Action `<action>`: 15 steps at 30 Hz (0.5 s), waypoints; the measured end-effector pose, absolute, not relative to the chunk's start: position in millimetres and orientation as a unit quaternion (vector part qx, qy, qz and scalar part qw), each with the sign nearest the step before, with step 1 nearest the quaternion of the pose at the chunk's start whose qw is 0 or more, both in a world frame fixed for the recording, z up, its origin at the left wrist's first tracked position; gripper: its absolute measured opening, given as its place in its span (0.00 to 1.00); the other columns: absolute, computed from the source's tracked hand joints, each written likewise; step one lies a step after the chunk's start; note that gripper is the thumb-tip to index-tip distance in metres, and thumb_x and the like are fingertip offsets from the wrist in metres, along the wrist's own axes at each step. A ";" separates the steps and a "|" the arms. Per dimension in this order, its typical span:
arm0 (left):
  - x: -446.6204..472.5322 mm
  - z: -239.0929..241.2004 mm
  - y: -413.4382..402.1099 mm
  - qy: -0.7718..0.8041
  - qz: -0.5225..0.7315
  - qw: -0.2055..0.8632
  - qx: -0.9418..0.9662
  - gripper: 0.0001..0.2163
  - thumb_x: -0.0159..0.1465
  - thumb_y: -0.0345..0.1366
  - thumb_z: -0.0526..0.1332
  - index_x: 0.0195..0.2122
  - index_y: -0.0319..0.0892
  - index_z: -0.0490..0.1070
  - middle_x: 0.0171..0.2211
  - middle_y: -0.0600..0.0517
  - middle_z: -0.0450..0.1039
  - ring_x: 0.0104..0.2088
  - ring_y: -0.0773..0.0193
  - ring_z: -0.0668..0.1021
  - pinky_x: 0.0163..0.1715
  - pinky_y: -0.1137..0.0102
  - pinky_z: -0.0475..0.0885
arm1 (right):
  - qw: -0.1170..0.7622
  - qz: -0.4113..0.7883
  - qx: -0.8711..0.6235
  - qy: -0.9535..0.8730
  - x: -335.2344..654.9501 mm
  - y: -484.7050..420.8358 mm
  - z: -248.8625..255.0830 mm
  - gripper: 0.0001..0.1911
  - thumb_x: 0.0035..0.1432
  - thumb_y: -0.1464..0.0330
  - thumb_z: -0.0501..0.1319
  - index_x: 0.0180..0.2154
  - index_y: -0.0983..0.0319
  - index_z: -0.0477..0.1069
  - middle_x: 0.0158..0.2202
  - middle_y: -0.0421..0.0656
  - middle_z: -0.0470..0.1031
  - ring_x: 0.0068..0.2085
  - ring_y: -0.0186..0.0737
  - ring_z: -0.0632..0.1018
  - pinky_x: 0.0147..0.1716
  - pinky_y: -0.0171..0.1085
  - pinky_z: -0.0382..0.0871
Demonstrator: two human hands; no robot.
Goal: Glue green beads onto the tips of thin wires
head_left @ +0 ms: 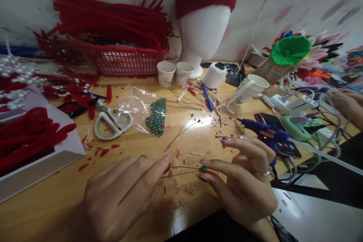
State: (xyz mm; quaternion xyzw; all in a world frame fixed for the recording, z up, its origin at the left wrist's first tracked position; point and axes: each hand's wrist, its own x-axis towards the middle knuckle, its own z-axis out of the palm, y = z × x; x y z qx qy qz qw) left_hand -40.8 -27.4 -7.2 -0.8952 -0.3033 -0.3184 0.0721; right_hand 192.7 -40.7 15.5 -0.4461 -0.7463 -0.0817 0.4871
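Note:
Between the thumb and index finger of my right hand [244, 177] is a green bead [203, 169], pinched at the bend of a thin dark wire [184, 167]. The wire's two strands run left to my left hand [127, 193], whose fingers are closed on them. Beyond my hands lie two more wires [181, 132], each tipped with a green bead. A short bent wire piece [198, 154] rests nearer. Further back, a clear plastic bag [138, 100] holds green, red and blue beads [157, 117].
White-handled scissors [113, 123] lie left, beside a white box [53, 159] of red strips. A blue glue gun [263, 132] and a phone [283, 136] are right. Paper cups [166, 72], a thread cone [214, 75], a red basket [127, 60] and a mannequin head [204, 30] stand behind. Another person's hand [347, 106] shows far right.

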 end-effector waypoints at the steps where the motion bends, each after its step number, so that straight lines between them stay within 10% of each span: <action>1: -39.6 -8.2 -28.4 -0.310 -0.327 0.066 -0.890 0.16 0.67 0.26 0.49 0.55 0.38 0.66 0.36 0.50 0.77 0.36 0.66 0.77 0.36 0.72 0.69 | 0.489 -0.084 -0.444 -0.746 192.3 -40.6 16.0 0.03 0.56 0.67 0.66 0.30 0.58 0.76 0.40 0.43 0.69 0.44 0.45 0.67 0.46 0.46 0.58; 15: -35.6 -12.1 -33.1 -0.333 -0.340 0.049 -0.878 0.17 0.67 0.27 0.49 0.56 0.41 0.64 0.34 0.51 0.77 0.35 0.66 0.77 0.36 0.71 0.70 | 0.473 -0.096 -0.449 -0.751 195.5 -43.6 15.5 0.02 0.56 0.68 0.66 0.30 0.57 0.75 0.41 0.42 0.70 0.42 0.44 0.68 0.47 0.47 0.58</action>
